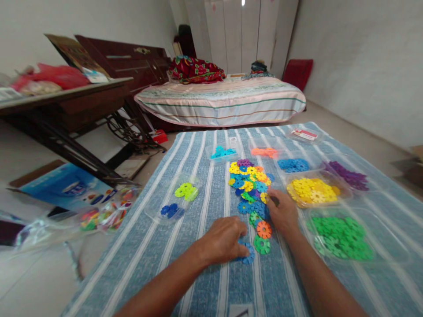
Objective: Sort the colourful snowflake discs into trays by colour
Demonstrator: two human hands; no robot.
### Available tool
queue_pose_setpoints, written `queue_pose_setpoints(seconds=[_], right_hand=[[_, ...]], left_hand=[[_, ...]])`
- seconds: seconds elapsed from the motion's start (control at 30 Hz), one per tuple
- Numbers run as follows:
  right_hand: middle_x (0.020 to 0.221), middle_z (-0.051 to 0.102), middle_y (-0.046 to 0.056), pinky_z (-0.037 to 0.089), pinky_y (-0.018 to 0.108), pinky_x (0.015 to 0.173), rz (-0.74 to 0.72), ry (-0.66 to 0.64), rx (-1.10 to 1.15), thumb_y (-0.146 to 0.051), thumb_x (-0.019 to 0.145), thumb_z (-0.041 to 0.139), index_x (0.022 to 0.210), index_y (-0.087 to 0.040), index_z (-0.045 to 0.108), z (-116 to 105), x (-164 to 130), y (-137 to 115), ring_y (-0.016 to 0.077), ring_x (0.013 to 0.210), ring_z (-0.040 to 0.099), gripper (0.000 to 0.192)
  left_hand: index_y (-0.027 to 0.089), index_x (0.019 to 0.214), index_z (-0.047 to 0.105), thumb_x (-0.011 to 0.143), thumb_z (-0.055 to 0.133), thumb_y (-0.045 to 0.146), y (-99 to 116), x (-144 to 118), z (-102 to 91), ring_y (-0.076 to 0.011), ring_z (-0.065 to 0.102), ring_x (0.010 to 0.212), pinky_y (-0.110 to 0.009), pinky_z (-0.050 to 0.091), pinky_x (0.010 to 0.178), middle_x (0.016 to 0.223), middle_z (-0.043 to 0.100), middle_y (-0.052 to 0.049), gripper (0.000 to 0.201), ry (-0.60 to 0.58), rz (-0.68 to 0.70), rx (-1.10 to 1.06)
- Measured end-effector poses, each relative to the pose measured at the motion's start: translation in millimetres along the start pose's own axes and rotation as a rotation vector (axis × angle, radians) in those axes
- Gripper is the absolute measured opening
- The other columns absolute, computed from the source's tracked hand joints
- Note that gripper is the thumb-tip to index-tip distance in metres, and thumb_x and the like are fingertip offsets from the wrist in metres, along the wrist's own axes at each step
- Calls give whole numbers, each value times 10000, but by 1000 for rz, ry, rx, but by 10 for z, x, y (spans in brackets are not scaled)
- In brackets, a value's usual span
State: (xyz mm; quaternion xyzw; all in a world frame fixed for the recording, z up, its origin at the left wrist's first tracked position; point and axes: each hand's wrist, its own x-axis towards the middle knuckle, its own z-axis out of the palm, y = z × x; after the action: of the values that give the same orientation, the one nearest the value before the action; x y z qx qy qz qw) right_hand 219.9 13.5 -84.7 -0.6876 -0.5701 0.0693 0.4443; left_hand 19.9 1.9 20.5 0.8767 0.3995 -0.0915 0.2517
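Note:
In the middle of the cloth-covered table lies a mixed pile of notched plastic discs in yellow, blue, orange, purple and green. My left hand is closed, its thumb and fingers on a blue disc at the near end. At the pile's right edge, the fingers of my right hand are pinched together; a small dark spot shows at them, and what they hold is hidden. Between my hands lie an orange disc and a green disc.
On the right stand clear trays of green, yellow, purple and blue discs. Orange and light-blue discs sit in trays behind. A left tray holds lime and dark-blue ones. Beyond is a bed.

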Motion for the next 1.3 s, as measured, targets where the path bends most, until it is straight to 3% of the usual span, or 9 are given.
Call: queue_pose_setpoints(seconds=[0.13,0.3,0.43,0.6,0.77,0.9,1.03,1.17,1.3], right_hand=[[921,672,52,429,349,798,-1,-9,2,-269,740,454,937,-201,646,-11,3,-7,212,858,577,283],[932,673,57,425,356,813,23,-24,13,-263,739,462,951,-191,645,-2,14,4,216,870,578,289],[923,677,56,423,356,803,27,-27,19,-272,744,469,940,-195,649,7,28,-2,219,862,574,276],[931,677,63,430,355,799,42,-12,46,-269,748,470,952,-190,653,19,24,-26,217,864,575,285],[934,674,68,430,362,802,47,11,43,-252,749,469,954,-184,646,27,19,-55,217,866,578,280],[912,675,69,433,356,773,54,0,50,-243,745,471,944,-180,648,29,22,-68,219,853,580,273],[919,674,59,432,350,772,38,7,83,-249,750,473,955,-194,646,35,15,-56,211,847,580,274],[915,673,61,433,349,771,44,18,72,-253,753,474,953,-191,643,48,9,-37,210,836,581,269],[928,673,60,426,348,790,40,13,51,-242,750,473,959,-190,644,46,10,-38,210,859,575,275]], left_hand=[[198,832,606,659,675,385,55,-15,104,-204,544,840,-263,370,661,918,601,-45,264,-37,29,77],[199,799,576,632,689,327,23,-4,133,-160,527,767,-237,331,609,860,583,-5,239,-13,19,-12],[170,661,539,615,656,234,-14,28,87,-105,485,649,-209,301,552,728,544,28,141,47,-15,-228],[159,586,495,634,619,243,-148,177,-11,-79,441,475,-188,301,456,499,477,51,157,52,-122,-684],[155,592,504,640,632,268,-138,558,-194,-60,441,367,-167,311,393,443,523,55,177,163,-238,-879],[139,608,529,679,630,229,164,1056,-477,-50,457,372,-143,311,380,440,522,48,152,308,-182,-984],[132,755,564,715,617,200,465,1472,-699,-85,588,532,-156,421,465,583,587,16,95,456,-76,-1183],[129,775,588,703,591,182,405,1510,-631,-95,587,569,-175,428,503,606,586,20,89,567,-68,-961],[136,665,611,689,562,198,89,1163,-456,-105,549,562,-193,388,527,555,564,25,83,467,-31,-519]])
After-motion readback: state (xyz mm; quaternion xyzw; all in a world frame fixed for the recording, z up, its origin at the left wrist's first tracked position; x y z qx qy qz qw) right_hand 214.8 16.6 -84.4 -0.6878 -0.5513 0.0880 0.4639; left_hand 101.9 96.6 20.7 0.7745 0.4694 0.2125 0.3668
